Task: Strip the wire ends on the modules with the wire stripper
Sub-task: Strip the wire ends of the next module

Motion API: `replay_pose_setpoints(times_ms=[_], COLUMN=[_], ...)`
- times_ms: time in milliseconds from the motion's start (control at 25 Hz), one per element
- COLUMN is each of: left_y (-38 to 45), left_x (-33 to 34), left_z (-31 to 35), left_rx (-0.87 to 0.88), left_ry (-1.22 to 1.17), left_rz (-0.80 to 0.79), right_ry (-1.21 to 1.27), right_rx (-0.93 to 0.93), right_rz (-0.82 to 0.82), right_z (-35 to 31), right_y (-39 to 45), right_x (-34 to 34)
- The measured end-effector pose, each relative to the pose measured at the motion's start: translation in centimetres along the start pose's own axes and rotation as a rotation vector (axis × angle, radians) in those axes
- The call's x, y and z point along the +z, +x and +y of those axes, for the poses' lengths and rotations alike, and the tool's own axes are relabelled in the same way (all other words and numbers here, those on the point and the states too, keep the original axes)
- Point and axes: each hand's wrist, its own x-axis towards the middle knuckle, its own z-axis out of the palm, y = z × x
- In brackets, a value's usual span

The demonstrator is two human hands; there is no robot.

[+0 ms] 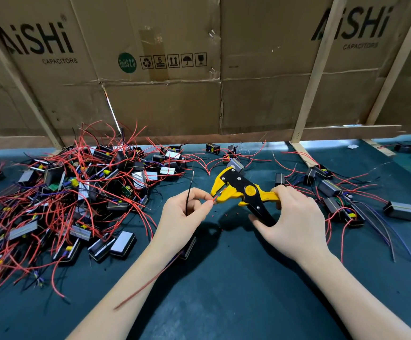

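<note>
My right hand (295,222) grips the handles of a yellow and black wire stripper (242,190), its jaws pointing left. My left hand (187,212) pinches a red wire end (214,199) whose tip sits at the stripper's jaws. A black wire (189,190) also rises from between the left fingers. The module (189,247) these wires belong to hangs partly hidden under my left wrist. A big heap of black modules with red wires (72,192) lies to the left on the dark green mat.
More modules (400,211) with red and blue wires lie scattered to the right. Cardboard sheets on a wooden frame (307,94) wall off the back of the table. Tiny red insulation bits (220,228) dot the mat (236,290) beneath the stripper.
</note>
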Motion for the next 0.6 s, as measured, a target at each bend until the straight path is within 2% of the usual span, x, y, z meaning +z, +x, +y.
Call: replay_pose_setpoints(times_ms=[320, 480, 600], left_y=[0.03, 0.07, 0.0], left_x=[-0.19, -0.12, -0.18], left_z=[-0.17, -0.08, -0.2], left_rx=[-0.007, 0.01, 0.003], left_ry=[0.019, -0.05, -0.01], left_rz=[0.014, -0.009, -0.012], right_ry=[-0.05, -0.129, -0.126], right_rx=[-0.03, -0.041, -0.053], right_rz=[0.047, 0.021, 0.005], right_z=[-0.16, 0.07, -0.02], right_y=[-0.12, -0.07, -0.26], right_x=[0.18, 0.39, 0.5])
